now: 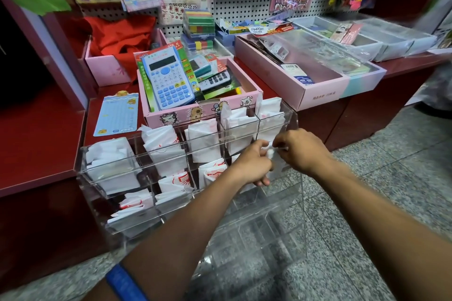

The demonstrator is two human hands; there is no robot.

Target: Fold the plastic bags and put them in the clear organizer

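The bag [271,154], likely light, limp and slippery, is being pinched by both hands [254,166] [299,149] over the organizer [151,154].

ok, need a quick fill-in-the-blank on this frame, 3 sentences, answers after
1. Both hands, left hand and right hand, pinch a folded ____ plastic bag at the organizer's right end.
2. The clear organizer already holds folded bags printed in ____.
3. Behind the organizer, a blue calculator leans in a ____ cardboard box.

Answers: white; red; pink
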